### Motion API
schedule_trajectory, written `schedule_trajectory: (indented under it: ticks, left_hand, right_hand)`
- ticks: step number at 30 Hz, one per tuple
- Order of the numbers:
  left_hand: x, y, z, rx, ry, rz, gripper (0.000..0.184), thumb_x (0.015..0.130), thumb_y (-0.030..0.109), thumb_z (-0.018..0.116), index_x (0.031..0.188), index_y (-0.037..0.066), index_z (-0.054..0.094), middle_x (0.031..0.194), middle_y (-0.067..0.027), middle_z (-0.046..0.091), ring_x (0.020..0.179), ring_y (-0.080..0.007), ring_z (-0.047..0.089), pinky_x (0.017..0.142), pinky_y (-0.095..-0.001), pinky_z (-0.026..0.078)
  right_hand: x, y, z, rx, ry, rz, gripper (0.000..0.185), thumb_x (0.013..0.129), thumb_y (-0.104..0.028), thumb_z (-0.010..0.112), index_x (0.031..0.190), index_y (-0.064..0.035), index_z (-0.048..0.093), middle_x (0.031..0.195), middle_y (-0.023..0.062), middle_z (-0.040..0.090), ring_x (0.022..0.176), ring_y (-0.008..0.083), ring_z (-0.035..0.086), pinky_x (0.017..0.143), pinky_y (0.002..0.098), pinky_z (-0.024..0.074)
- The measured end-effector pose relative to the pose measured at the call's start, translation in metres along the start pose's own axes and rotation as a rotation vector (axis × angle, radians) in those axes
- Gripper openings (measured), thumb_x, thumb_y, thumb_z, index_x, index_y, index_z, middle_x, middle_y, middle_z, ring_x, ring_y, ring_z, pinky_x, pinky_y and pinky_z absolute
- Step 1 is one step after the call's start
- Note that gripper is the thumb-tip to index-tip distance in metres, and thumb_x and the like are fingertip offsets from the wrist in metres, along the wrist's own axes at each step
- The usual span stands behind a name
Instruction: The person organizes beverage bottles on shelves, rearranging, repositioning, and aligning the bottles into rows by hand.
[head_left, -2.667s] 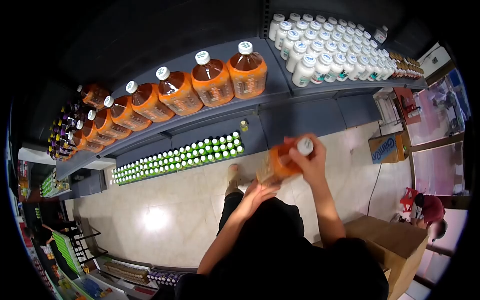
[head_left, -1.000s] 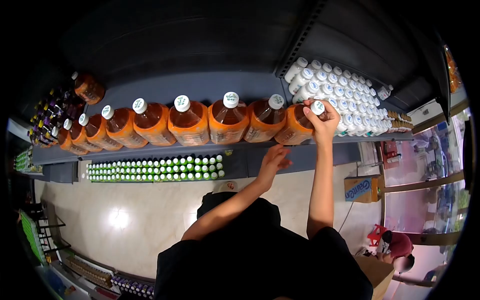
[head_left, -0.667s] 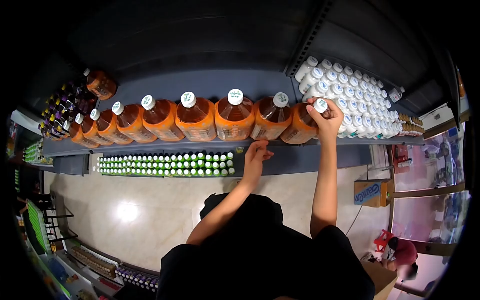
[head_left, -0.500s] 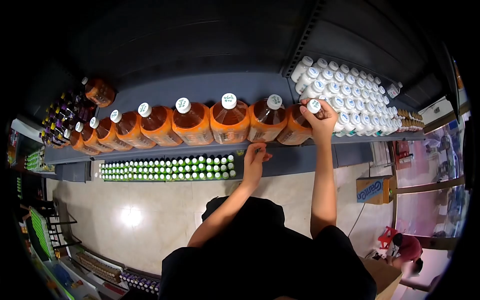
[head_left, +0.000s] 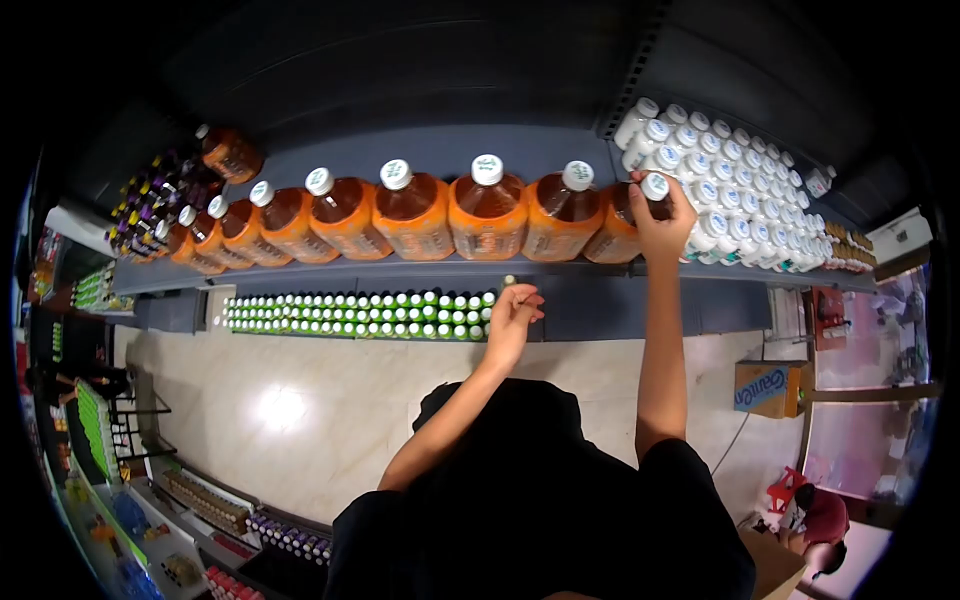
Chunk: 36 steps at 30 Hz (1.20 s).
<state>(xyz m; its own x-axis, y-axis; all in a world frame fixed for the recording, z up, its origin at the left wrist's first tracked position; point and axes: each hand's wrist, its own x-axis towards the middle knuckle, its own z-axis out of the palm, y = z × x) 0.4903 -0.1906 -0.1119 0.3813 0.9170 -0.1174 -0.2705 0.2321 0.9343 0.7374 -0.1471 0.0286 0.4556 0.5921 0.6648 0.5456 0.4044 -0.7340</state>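
My right hand [head_left: 664,222] is closed around the neck of the rightmost large bottle [head_left: 612,238], just under its white cap. That bottle has brown liquid and an orange label, and stands at the end of a front row of similar bottles [head_left: 487,215] on the dark shelf [head_left: 400,145]. The hand covers part of it. Below the shelf's front edge, my left hand [head_left: 512,326] hangs with loosely bent, parted fingers and nothing visible in them. It is nearest to the small green bottles with white caps [head_left: 360,315] on the lower level.
White-capped white bottles [head_left: 720,185] stand packed right of my right hand. A lone orange-labelled bottle [head_left: 230,155] and purple bottles [head_left: 150,205] are at the far left. A cardboard box [head_left: 772,388] lies on the floor at right, with a person [head_left: 822,515] beyond.
The view has shifted, so the shelf sits higher and further right in it. My left hand has dropped away from the shelf edge. My right hand stays on the same bottle.
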Motion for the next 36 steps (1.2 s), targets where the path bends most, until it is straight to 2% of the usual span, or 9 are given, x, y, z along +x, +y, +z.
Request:
schedule_trajectory:
  ticks: [7,13,19,23,27,31,32,33,36]
  left_hand:
    - [-0.067,0.003,-0.047,-0.013,0.123,-0.123,0.021,0.107,0.018,0.059,0.121,0.003,0.062,0.106,-0.0064,0.067,0.088,-0.0137,0.064,0.084,-0.0288,0.052]
    - [-0.156,-0.018,-0.102,0.017,0.289,-0.104,0.018,0.106,0.013,0.056,0.12,0.002,0.062,0.105,-0.0074,0.068,0.092,-0.0154,0.065,0.085,-0.0298,0.053]
    - [-0.243,-0.036,-0.134,-0.069,0.45,-0.248,0.019,0.104,0.01,0.056,0.121,0.003,0.061,0.106,-0.0072,0.069,0.093,-0.0167,0.066,0.085,-0.029,0.053]
    - [-0.25,-0.023,-0.151,-0.054,0.569,-0.195,0.02,0.103,0.008,0.055,0.121,0.003,0.061,0.106,-0.0075,0.068,0.093,-0.0169,0.066,0.085,-0.0293,0.053]
    - [-0.242,-0.021,-0.161,-0.106,0.517,-0.145,0.022,0.101,0.002,0.053,0.122,0.001,0.061,0.104,-0.0071,0.069,0.091,-0.0146,0.066,0.084,-0.027,0.053]
    - [-0.244,-0.017,-0.187,-0.099,0.327,0.011,0.022,0.105,0.007,0.057,0.125,0.0,0.058,0.109,-0.0074,0.067,0.092,-0.0156,0.065,0.09,-0.0296,0.052]
    - [-0.249,-0.002,-0.195,-0.064,0.3,0.006,0.022,0.106,0.009,0.058,0.126,-0.001,0.058,0.109,-0.0075,0.067,0.095,-0.0148,0.065,0.092,-0.0303,0.053]
    - [-0.256,0.003,-0.212,-0.035,0.29,-0.003,0.022,0.106,0.009,0.058,0.127,-0.001,0.058,0.109,-0.0076,0.067,0.097,-0.0146,0.064,0.092,-0.0301,0.053]
    - [-0.266,0.008,-0.274,-0.006,0.315,0.035,0.021,0.107,0.006,0.057,0.126,-0.002,0.06,0.11,-0.0083,0.069,0.101,-0.0139,0.064,0.091,-0.0294,0.053]
  right_hand:
    - [0.0,0.001,-0.004,0.061,-0.07,0.095,0.019,0.093,-0.005,0.076,0.109,0.0034,0.07,0.103,0.0078,0.076,0.096,0.0129,0.068,0.087,0.0286,0.0537]
    - [-0.005,-0.004,-0.002,-0.02,-0.056,0.066,0.017,0.096,-0.007,0.073,0.11,0.0018,0.071,0.106,0.0077,0.075,0.099,0.0136,0.067,0.091,0.0295,0.0519]
    - [-0.009,0.009,0.002,0.071,-0.012,0.082,0.02,0.101,-0.008,0.069,0.117,0.0041,0.068,0.109,0.0086,0.074,0.103,0.0137,0.067,0.095,0.0291,0.052]
    - [-0.006,0.012,-0.004,0.071,-0.074,0.126,0.022,0.101,-0.008,0.069,0.119,0.0042,0.067,0.115,0.0098,0.074,0.106,0.0142,0.067,0.096,0.0288,0.0521]
    - [-0.005,0.004,-0.005,0.067,-0.087,0.146,0.026,0.102,-0.009,0.069,0.124,0.0045,0.066,0.116,0.0107,0.074,0.109,0.0152,0.067,0.098,0.0297,0.0514]
    - [-0.005,-0.032,-0.013,-0.333,-0.125,0.01,0.049,0.101,-0.02,0.071,0.141,0.0043,0.056,0.14,0.0164,0.063,0.13,0.0225,0.058,0.109,0.0373,0.0456]
    - [-0.002,-0.027,-0.022,-0.437,-0.104,-0.121,0.06,0.101,-0.026,0.071,0.149,0.0026,0.049,0.151,0.0179,0.054,0.14,0.0265,0.05,0.116,0.0407,0.0382]
    - [-0.004,-0.041,-0.027,-0.417,-0.044,-0.113,0.064,0.101,-0.028,0.07,0.153,0.0015,0.045,0.153,0.0196,0.052,0.141,0.0295,0.048,0.119,0.0418,0.0342]
    - [-0.017,-0.068,-0.036,-0.228,0.088,-0.026,0.052,0.105,-0.021,0.064,0.148,0.0028,0.05,0.147,0.0215,0.056,0.135,0.0284,0.055,0.114,0.0395,0.0416]
